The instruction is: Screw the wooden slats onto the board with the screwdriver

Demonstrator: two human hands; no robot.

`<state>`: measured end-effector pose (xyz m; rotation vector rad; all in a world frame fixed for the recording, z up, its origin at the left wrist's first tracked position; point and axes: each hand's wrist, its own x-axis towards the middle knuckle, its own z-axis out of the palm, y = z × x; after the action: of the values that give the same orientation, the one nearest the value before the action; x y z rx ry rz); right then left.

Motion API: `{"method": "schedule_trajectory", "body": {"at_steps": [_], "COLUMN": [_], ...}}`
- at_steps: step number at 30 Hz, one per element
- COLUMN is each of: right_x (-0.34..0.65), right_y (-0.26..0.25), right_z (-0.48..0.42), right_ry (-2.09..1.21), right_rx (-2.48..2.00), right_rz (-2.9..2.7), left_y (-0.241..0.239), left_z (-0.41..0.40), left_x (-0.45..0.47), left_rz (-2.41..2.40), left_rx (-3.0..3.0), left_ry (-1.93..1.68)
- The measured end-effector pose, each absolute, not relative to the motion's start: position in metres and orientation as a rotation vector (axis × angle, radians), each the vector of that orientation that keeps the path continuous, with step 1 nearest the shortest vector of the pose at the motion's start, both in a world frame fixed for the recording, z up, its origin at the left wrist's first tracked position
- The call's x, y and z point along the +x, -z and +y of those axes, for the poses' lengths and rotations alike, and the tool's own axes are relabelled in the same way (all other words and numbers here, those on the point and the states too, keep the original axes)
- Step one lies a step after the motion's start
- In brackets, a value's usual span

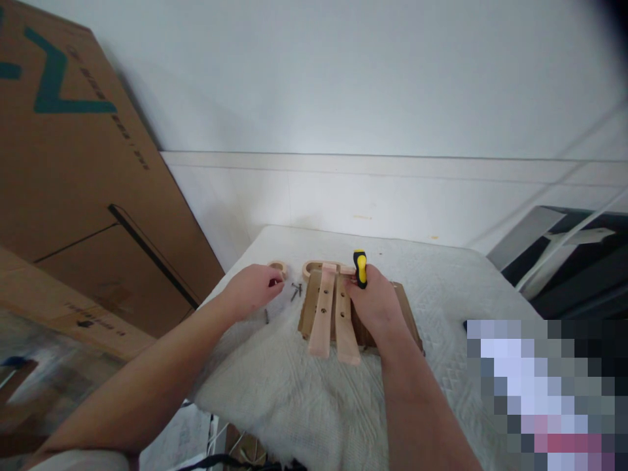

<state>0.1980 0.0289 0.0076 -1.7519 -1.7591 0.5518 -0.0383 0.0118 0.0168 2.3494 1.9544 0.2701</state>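
Two pale wooden pieces [321, 320] are lying side by side on a sheet of brown cardboard [405, 314], their dark holes facing up and their wider ends poking out past the cardboard's near edge, toward the person. Over the cardboard's right half, the person's right hand [375, 297] is bending in with its grip closed about a yellow-and-black tool handle [361, 268], which is standing almost upright beside the far end of the right-hand piece; I can't make out the tool's tip. Beyond the cardboard's far edge a looped wooden part [308, 269] is peeping out, partly hidden. Just left of the cardboard a few loose screws [296, 291] are lying in a small cluster, and a single screw [266, 317] is resting farther left and nearer the person. Also left of the cardboard, the left hand [258, 288] is hovering or resting with a narrow grip, fingers curling toward the thumb; I can't tell whether anything is sitting between them. A ring-shaped wooden part [279, 265] is showing just past that hand. Beneath the cardboard, pale quilted cloth is covering the worktop [451, 307], while far to its left a big carton [122, 163] is towering.
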Motion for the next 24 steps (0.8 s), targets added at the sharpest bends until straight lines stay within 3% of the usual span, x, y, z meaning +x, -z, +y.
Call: {"method": "schedule_trajectory", "body": {"at_steps": [10,20,24], "right_x": [0.198,0.198,0.198], "right_y": [-0.008,-0.007,-0.008], "right_z": [0.028,0.028,0.028], "right_ry": [-0.537,-0.533,-0.546], "right_rx": [-1.729,-1.692,-1.725], "right_rz": [-1.763,-1.758,-1.772], "left_y": [0.007,0.011,0.009], "left_z": [0.016,0.015,0.015], "left_x": [-0.020,-0.018,-0.019], "left_rz": [1.962,1.983,1.782], "left_rx": [2.464,2.485,2.605], "left_ry": [-0.103,-0.260,-0.319]}}
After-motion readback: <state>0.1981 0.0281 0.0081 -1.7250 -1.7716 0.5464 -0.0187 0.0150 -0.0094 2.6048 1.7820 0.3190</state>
